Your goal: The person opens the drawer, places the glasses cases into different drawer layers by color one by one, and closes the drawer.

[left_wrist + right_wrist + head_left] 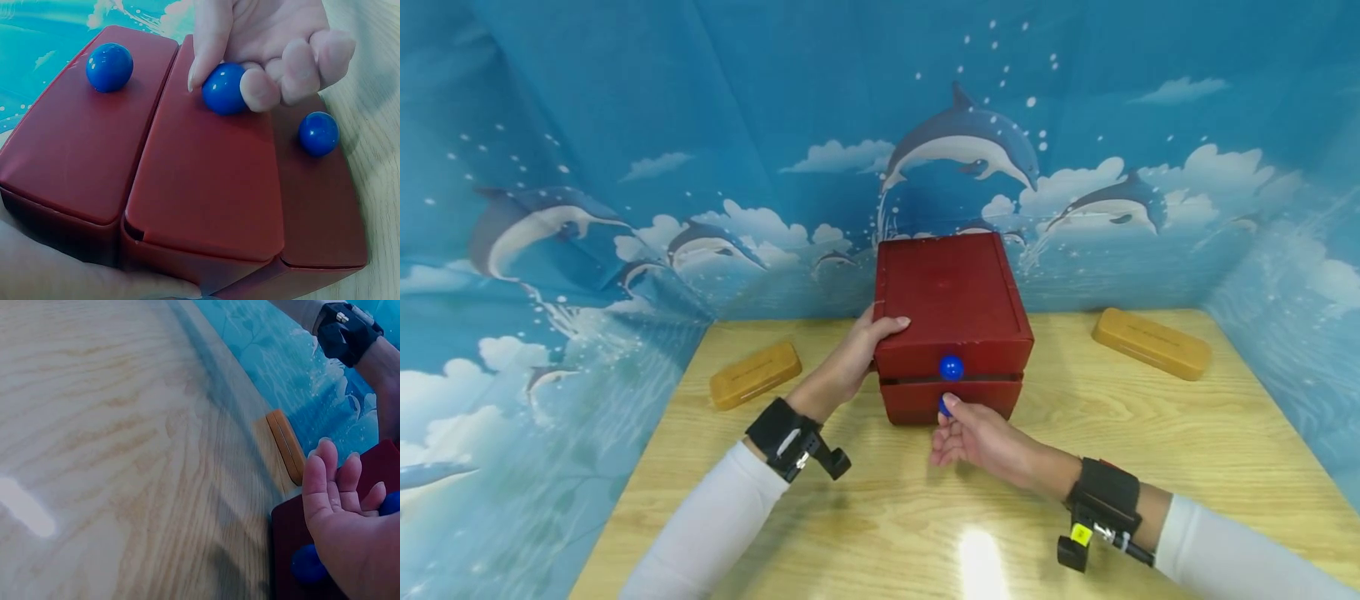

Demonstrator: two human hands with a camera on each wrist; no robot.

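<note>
A dark red drawer box [947, 292] stands on the table, its stacked drawers fitted with round blue knobs. My left hand [859, 348] holds the box at its left side, the thumb over the top edge. With thumb and index finger my right hand [981, 437] pinches the middle blue knob [224, 89]; its other fingers are loosely bent. The middle drawer [206, 181] juts out a little past the top drawer [87, 144]. Free of any hand are the top knob [951, 367] and the bottom knob [319, 134]. The head view hides the bottom knob behind my right hand.
An orange-brown oblong case [756, 375] lies on the wooden table [850, 533] left of the box. A similar case [1152, 343] lies to the right, near the back edge. A blue dolphin-print curtain [820, 100] hangs close behind the box and along the sides.
</note>
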